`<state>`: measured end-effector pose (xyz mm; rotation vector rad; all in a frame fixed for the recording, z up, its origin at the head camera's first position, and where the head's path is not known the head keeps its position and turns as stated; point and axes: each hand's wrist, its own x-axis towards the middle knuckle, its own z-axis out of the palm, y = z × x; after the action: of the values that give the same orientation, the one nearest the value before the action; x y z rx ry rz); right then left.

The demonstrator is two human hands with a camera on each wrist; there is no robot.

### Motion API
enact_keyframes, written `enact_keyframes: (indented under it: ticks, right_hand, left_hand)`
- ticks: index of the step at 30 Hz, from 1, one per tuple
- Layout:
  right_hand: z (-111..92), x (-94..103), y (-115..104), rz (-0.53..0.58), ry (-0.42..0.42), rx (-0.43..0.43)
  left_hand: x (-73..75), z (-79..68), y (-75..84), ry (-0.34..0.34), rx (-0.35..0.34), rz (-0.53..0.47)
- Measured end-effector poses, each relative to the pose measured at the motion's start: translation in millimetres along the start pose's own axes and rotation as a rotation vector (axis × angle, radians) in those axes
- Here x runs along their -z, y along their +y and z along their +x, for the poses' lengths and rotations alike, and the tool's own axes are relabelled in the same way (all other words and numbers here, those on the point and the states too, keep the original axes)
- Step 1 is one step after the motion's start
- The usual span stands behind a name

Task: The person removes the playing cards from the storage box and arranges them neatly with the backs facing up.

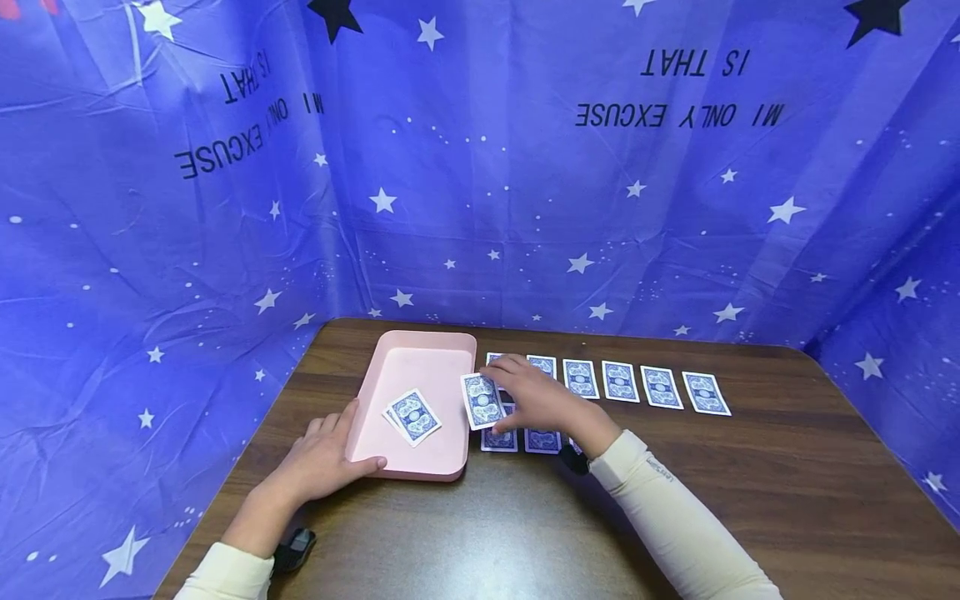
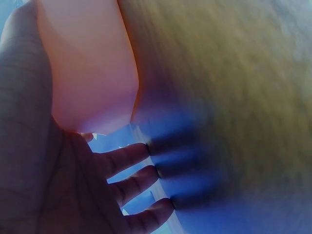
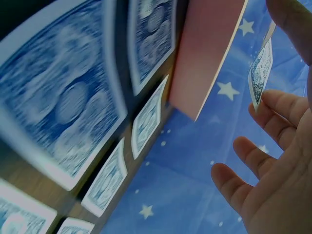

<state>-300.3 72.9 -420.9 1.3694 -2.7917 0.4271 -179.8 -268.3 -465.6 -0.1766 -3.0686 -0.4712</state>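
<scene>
My right hand (image 1: 536, 396) pinches a blue-backed playing card (image 1: 482, 401) between thumb and fingers, over the right rim of the pink tray (image 1: 450, 375). In the right wrist view this card (image 3: 261, 73) hangs tilted at the fingertips, and the other fingers are spread. Inside the tray lie overlapping blue-backed cards (image 1: 415, 416), the lower one mostly hidden. Against the tray's near left corner rests my left hand (image 1: 318, 458), thumb at the near rim and fingers along the left side. The left wrist view shows its fingers extended beside the tray wall (image 2: 92, 63).
Right of the tray, blue-backed cards lie in a far row (image 1: 620, 381) and a nearer row (image 1: 543, 440), partly covered by my right hand and wrist. The wooden table (image 1: 750, 500) meets a blue star-printed curtain (image 1: 525, 208) behind and at both sides.
</scene>
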Motion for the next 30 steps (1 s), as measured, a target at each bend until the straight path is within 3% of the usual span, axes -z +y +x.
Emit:
enact_keyframes:
  ticks: [13, 30]
  right_hand:
    - [-44.6, 4.8, 29.6, -0.009, 0.002, -0.041]
    - [-109.6, 6.8, 71.0, 0.014, 0.067, -0.088]
  left_hand:
    - [1.2, -0.3, 0.3, -0.001, -0.004, -0.001]
    - [-1.5, 0.4, -1.4, -0.001, 0.0, -0.005]
